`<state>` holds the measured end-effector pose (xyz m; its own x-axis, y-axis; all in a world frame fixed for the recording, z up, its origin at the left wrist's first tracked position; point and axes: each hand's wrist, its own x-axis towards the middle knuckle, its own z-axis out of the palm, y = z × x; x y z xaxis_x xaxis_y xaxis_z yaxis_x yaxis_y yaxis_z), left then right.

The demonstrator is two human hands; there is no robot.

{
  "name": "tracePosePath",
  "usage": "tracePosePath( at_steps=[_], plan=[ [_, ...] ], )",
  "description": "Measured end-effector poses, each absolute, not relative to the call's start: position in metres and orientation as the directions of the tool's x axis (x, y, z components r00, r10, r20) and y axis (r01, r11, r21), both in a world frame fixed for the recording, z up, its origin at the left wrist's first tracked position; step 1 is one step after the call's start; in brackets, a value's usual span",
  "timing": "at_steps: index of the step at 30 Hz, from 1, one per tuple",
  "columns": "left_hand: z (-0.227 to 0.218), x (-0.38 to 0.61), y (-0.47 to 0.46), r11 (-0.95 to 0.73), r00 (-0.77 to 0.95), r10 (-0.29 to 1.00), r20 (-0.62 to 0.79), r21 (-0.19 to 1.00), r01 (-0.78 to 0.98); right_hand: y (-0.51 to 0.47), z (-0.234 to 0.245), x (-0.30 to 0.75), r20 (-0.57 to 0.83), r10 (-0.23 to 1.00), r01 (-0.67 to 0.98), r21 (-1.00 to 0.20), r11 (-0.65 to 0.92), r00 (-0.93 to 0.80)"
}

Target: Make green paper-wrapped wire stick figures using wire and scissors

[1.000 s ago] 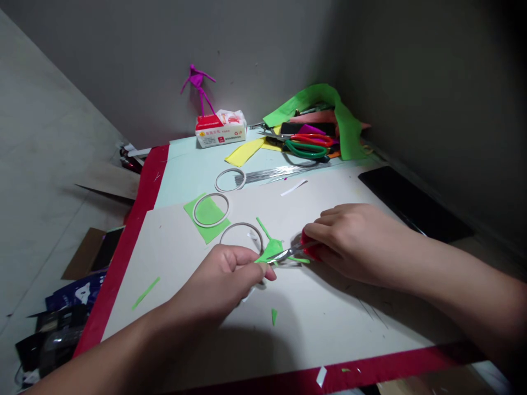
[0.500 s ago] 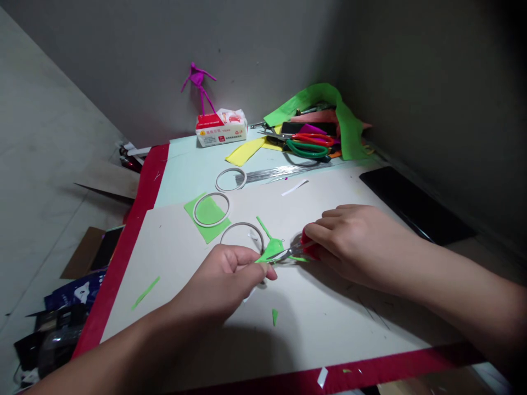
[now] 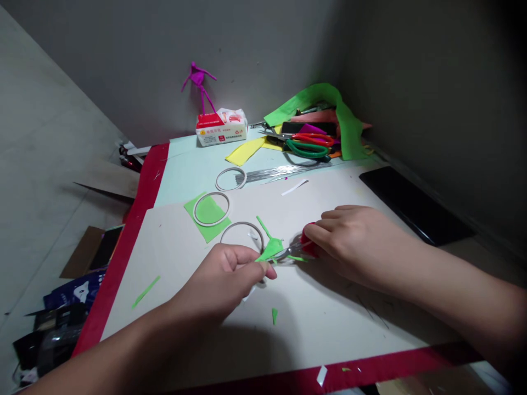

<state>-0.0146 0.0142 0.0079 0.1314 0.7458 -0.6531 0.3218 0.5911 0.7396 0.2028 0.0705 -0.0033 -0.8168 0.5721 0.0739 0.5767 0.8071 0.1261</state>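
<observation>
Green paper piece (image 3: pixel 272 249) sits between both hands, low over the grey board (image 3: pixel 329 323).
Near edge: a small green scrap (image 3: pixel 274 315) lies on the board just below the hands, with a green strip (image 3: pixel 145 292) well off to the left. Left hand (image 3: pixel 224 280) is closed and pinches the piece's left end between thumb and fingertips. Right hand (image 3: pixel 354 241) grips red-handled scissors (image 3: pixel 294 251), blades touching the piece's right side; can't tell how far the blades are apart. Just behind the left hand is a wire ring (image 3: pixel 241 226). Farther back, a white ring lies on a green square (image 3: pixel 208 216). Far edge: wire bundle (image 3: pixel 280 171), tissue pack (image 3: pixel 221 127), pink figure (image 3: pixel 198 82).
</observation>
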Motion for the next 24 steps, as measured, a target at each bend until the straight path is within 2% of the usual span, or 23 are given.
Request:
tracePosePath(
  at_steps=[24],
  plan=[
    [0.0097,-0.0118,0.0126,0.585,0.131,0.745,-0.654,0.736,0.341,0.0708,-0.0038,0.2045,0.075,0.582,0.586,0.099,0.804,-0.810]
  ],
)
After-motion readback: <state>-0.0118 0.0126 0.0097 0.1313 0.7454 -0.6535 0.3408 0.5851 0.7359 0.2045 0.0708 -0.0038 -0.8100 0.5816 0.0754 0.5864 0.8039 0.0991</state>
